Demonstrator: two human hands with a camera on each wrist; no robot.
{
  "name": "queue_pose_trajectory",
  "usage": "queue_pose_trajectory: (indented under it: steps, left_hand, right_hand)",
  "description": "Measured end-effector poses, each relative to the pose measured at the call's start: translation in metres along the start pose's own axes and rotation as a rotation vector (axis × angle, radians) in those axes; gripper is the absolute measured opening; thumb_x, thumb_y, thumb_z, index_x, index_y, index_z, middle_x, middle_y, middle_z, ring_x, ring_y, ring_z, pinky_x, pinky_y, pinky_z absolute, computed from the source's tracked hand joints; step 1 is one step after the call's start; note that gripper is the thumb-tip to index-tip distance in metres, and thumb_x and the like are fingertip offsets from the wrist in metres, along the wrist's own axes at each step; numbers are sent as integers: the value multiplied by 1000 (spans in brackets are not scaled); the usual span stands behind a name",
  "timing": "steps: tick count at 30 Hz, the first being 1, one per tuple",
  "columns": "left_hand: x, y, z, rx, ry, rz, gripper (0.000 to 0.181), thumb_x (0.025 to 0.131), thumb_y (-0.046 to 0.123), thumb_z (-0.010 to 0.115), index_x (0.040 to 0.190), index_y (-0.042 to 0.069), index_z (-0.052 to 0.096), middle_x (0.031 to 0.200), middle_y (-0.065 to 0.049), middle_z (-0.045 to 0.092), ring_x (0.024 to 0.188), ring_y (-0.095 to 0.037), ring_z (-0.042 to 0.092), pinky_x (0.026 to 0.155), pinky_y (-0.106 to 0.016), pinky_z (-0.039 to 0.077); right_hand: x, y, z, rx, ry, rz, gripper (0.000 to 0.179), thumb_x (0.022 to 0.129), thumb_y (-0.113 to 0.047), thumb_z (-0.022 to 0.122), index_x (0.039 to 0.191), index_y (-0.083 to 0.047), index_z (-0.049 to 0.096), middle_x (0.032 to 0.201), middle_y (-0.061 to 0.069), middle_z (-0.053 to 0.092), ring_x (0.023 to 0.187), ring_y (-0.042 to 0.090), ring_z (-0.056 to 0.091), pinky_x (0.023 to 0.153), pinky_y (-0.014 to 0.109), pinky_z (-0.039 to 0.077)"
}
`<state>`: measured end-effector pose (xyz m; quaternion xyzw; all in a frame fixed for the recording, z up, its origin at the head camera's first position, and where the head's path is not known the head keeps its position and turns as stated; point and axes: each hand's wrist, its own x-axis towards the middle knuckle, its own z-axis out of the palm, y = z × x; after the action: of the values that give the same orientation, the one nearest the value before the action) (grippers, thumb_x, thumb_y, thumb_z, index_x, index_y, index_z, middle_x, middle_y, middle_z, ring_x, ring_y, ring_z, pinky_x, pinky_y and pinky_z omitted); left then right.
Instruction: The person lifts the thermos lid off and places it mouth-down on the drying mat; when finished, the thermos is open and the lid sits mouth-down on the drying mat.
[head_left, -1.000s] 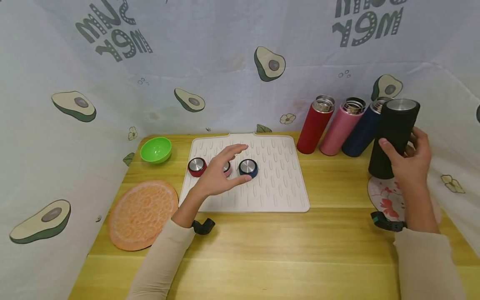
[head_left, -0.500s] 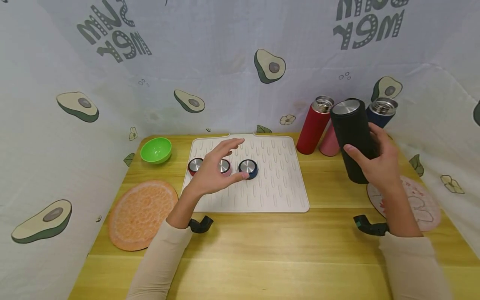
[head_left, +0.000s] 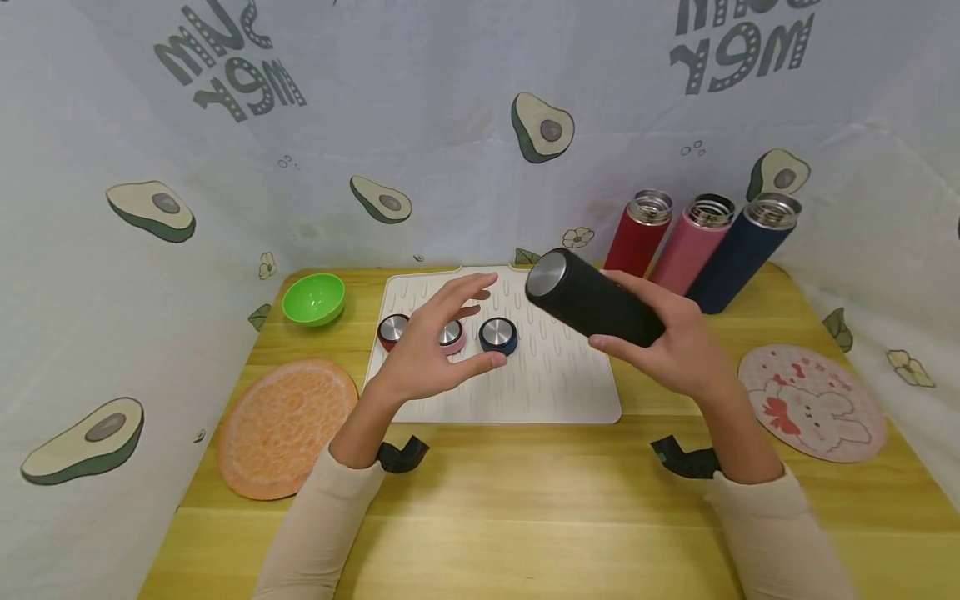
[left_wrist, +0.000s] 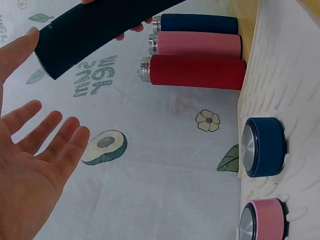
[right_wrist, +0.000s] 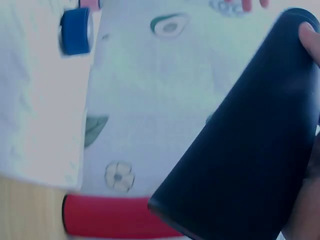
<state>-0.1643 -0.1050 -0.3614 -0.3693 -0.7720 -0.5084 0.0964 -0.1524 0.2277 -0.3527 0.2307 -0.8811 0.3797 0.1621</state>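
My right hand (head_left: 678, 346) grips a black thermos bottle (head_left: 600, 300) in the air, tilted with its silver-topped end pointing left toward my left hand. My left hand (head_left: 423, 354) hovers over the white mat (head_left: 555, 383), fingers spread apart from the thumb, holding nothing. The thermos does not touch the left hand in the head view. Beneath and around the left hand lie a red lid (head_left: 393, 329), a pink lid (head_left: 451, 335) partly hidden by it, and a dark blue lid (head_left: 498, 335). In the right wrist view the black thermos (right_wrist: 245, 135) fills the right side.
Lidless red (head_left: 636, 242), pink (head_left: 690, 250) and dark blue (head_left: 742, 254) thermos bottles stand in a row at the back right. A green bowl (head_left: 313, 312) sits at the back left, above an orange round mat (head_left: 288, 429). A rabbit-patterned round mat (head_left: 813, 400) lies at right.
My right hand has carried the black thermos left from beside the other bottles, tipping it from nearly upright toward horizontal. The rabbit mat and blue bottle are now uncovered. My left hand has barely moved.
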Motion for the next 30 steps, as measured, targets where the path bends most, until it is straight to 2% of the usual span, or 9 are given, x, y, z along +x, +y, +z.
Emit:
queue_pose_trajectory:
  steps: [3, 7, 12, 18, 22, 27, 30]
  left_hand:
    - [-1, 8, 0, -13, 1, 33, 89, 81, 19, 90, 157, 21, 43, 157, 3, 45, 135, -16, 52, 111, -36, 51]
    - [-2, 14, -1, -4, -3, 79, 90, 79, 17, 91, 156, 17, 44, 160, 1, 43, 141, -17, 49, 110, -37, 52]
    - [-4, 16, -2, 34, -16, 98, 82, 81, 18, 89, 152, 17, 50, 159, 0, 44, 143, -16, 48, 110, -37, 52]
    - [-5, 17, -3, 125, -49, 107, 64, 87, 25, 85, 146, 20, 59, 150, 2, 54, 139, -14, 52, 107, -35, 53]
    - [-6, 15, -4, 138, -75, 99, 61, 88, 25, 84, 144, 21, 60, 149, 2, 56, 138, -14, 54, 104, -37, 55]
    - [-6, 14, -6, 135, -107, 68, 61, 91, 27, 82, 146, 24, 58, 152, 4, 52, 139, -14, 52, 85, -41, 63]
    - [-6, 13, -5, 135, -112, 48, 59, 92, 28, 80, 146, 24, 57, 153, 5, 51, 139, -14, 51, 81, -43, 63]
  right_hand:
    - [3, -10, 8, -32, -68, -59, 82, 76, -22, 93, 148, -28, 56, 135, 4, 68, 106, 19, 64, 80, 22, 55]
    - [7, -20, 18, -65, -128, -114, 82, 73, -32, 95, 146, -28, 59, 131, 2, 69, 101, 18, 66, 77, 34, 60]
    - [10, -28, 25, -98, -173, -149, 80, 73, -39, 94, 145, -27, 61, 125, 2, 70, 96, 15, 65, 74, 35, 60]
    - [11, -29, 29, -95, -225, -158, 80, 74, -41, 93, 145, -27, 60, 123, 2, 70, 96, 16, 65, 77, 37, 61]
    - [12, -28, 29, -81, -242, -167, 80, 74, -40, 93, 145, -25, 60, 123, 2, 69, 96, 16, 64, 77, 36, 61]
    - [12, -29, 28, -85, -249, -160, 81, 74, -41, 93, 145, -24, 60, 123, 4, 69, 96, 16, 63, 76, 36, 61]
    - [12, -31, 28, -99, -244, -160, 82, 73, -41, 93, 146, -23, 60, 123, 5, 70, 96, 17, 64, 76, 36, 61]
